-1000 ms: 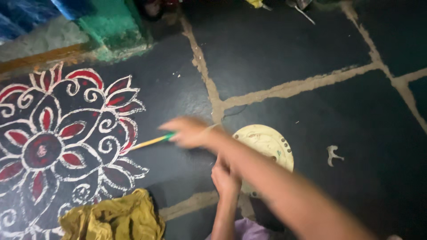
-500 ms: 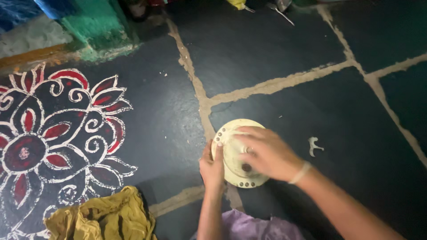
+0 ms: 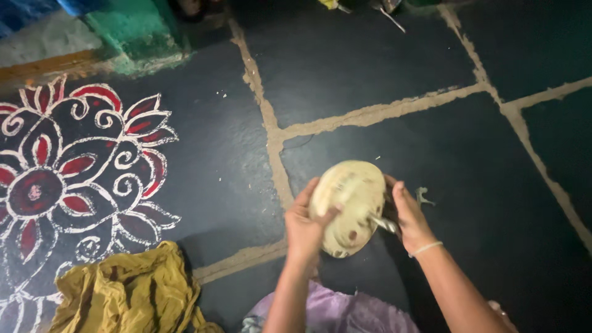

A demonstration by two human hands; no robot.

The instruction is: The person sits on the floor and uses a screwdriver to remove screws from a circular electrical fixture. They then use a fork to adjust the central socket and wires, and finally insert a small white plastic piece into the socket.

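Holding a round, pale plate (image 3: 349,206) just above the dark stone floor (image 3: 370,68), the person is gripping it from both sides. The left hand (image 3: 306,223) is clasping the plate's left edge, its fingers (image 3: 325,217) curling over onto the smeared face, so it is clenched on the plate. The right hand (image 3: 408,217) is sitting at the right edge, and a thin pale stick-like object (image 3: 383,223) is poking out between it and the plate; whether those fingers are pinching that object, the rim, or both is something I cannot tell. The plate is lying between the two hands, tilted with its face toward the camera, its longer axis running from upper right to lower left. The left hand is covering more of it and is the nearer one. Well to the left, a red and white flower pattern (image 3: 68,179) is drawn on the floor, and a crumpled mustard-yellow cloth (image 3: 123,296) is lying below it.
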